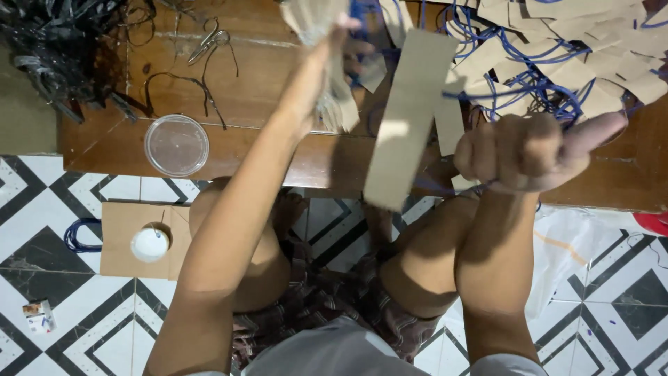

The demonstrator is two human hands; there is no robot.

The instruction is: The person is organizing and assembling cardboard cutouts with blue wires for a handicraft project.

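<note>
Brown card strip (407, 118): it hangs in the air between your two arms, over the front edge of the worktop (264, 90), with its lower end past that edge and above your knees.
Long axis: nearly upright in the view, top end leaning a little to the right, bottom end toward your lap.
Right hand (532, 150): closed in a fist, thumb stuck out to the right, clamped on a thin blue cord (456, 188) that runs left toward the strip's lower end. This is the hand nearer to the strip.
Left hand (334, 52): raised high and reaching away from you, closed around a pale bundle (323, 28) that looks like folded paper; the motion blur hides how the fingers sit.
Which way the strip lies: just left of your right fist and to the right of your left forearm, closer to the right one.
Pile of brown bags with blue handles (557, 56): on the worktop beyond your right hand, close behind the strip's upper end.
Clear round lid (177, 145): on the worktop left of your left arm, well apart from both hands.
Scissors (209, 42): farther back on the worktop, near a black tangle of cords (56, 49).
Floor: a flat brown bag (136, 239) with a white round tub (149, 244) on it lies left of your knee.
</note>
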